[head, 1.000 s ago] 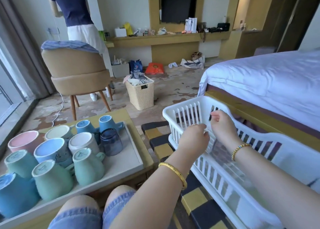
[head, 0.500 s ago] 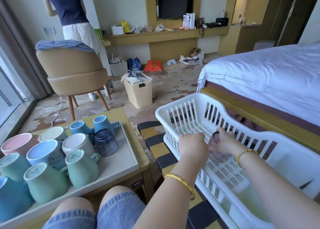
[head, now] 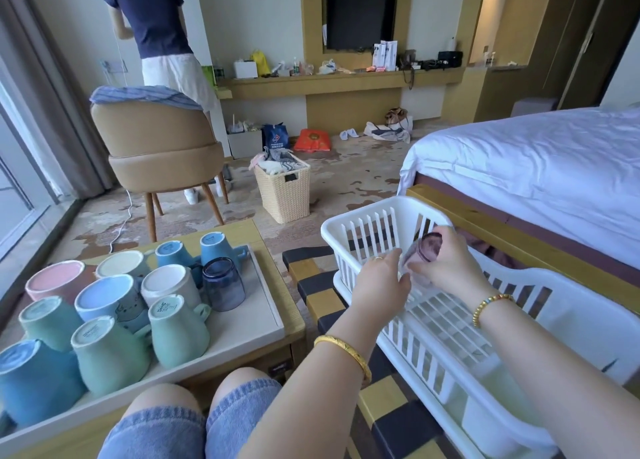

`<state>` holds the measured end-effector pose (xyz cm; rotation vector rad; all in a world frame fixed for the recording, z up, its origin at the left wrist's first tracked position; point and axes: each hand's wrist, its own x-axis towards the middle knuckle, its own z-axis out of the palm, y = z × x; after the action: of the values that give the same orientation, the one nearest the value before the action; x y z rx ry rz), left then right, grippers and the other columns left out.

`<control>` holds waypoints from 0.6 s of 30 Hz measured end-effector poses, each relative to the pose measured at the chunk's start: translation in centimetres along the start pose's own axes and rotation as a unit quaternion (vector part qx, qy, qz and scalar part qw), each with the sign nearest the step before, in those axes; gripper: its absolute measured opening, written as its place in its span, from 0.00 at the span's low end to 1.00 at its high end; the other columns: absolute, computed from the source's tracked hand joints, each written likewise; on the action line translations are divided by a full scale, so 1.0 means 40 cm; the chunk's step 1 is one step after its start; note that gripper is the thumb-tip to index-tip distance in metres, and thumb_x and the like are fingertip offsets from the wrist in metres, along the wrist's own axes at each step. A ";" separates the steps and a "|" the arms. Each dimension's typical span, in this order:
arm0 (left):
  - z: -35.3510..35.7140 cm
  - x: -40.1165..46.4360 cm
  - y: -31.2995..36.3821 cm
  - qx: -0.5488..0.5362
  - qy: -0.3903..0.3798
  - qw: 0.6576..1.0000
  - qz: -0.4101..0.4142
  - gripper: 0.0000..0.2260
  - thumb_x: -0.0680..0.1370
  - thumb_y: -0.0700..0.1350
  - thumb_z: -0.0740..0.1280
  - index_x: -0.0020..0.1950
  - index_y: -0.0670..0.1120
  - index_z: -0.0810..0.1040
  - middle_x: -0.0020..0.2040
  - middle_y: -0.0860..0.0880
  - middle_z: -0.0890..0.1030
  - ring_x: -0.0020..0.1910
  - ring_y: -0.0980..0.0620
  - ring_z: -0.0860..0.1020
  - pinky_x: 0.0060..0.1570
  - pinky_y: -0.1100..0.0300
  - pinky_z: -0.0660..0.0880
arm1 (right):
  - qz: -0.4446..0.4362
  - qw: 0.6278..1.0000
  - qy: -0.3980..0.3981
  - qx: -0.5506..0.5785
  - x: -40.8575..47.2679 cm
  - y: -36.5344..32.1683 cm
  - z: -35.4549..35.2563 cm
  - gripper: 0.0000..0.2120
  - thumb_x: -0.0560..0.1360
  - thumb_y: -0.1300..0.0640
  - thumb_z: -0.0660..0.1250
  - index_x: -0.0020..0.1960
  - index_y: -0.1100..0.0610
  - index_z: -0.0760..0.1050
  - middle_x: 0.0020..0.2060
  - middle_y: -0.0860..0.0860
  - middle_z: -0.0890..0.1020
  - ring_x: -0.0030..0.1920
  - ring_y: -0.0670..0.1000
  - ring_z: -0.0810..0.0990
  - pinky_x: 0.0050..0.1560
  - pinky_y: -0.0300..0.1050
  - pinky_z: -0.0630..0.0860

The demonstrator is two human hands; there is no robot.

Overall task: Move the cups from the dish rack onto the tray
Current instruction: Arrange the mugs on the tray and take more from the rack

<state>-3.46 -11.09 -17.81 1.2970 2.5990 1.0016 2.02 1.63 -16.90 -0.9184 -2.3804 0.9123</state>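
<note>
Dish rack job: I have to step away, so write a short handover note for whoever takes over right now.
Right hand holds a purple glass cup over the dish rack; left hand touches the cup with straight fingers.
Tray on the side table already holds ten upside-down cups, including a dark blue glass.
No other cup visible in the rack.
Left: carry the purple cup to the tray's bare part and set it down.
</note>
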 end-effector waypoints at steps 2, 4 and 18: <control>-0.028 0.001 -0.013 -0.029 0.003 1.000 0.007 0.24 0.78 0.43 0.62 0.73 0.45 0.60 0.67 0.42 0.71 0.63 0.43 0.71 0.59 0.52 0.71 | -0.036 0.998 0.025 0.044 -0.009 -0.045 -0.006 0.34 0.66 0.50 0.76 0.66 0.51 0.61 0.58 0.51 0.67 0.51 0.51 0.73 0.47 0.49 0.76; -0.068 0.002 -0.034 -0.034 0.008 0.999 -0.001 0.28 0.77 0.44 0.63 0.75 0.46 0.56 0.69 0.42 0.69 0.64 0.43 0.71 0.59 0.52 0.71 | -0.080 0.993 0.046 0.077 -0.019 -0.096 -0.002 0.34 0.65 0.50 0.76 0.65 0.50 0.62 0.56 0.48 0.67 0.52 0.47 0.70 0.50 0.45 0.73; -0.379 -0.159 -0.334 0.151 0.123 0.977 -0.083 0.22 0.74 0.53 0.67 0.68 0.51 0.72 0.66 0.47 0.73 0.65 0.44 0.66 0.61 0.53 0.66 | -0.201 0.963 -0.123 0.133 -0.131 -0.402 0.281 0.36 0.64 0.52 0.78 0.65 0.54 0.62 0.59 0.52 0.72 0.56 0.50 0.74 0.52 0.39 0.71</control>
<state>-13.66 -29.46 -15.03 1.0381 3.0868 0.8105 -7.80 -15.90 -14.11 -0.2143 -2.4328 1.1889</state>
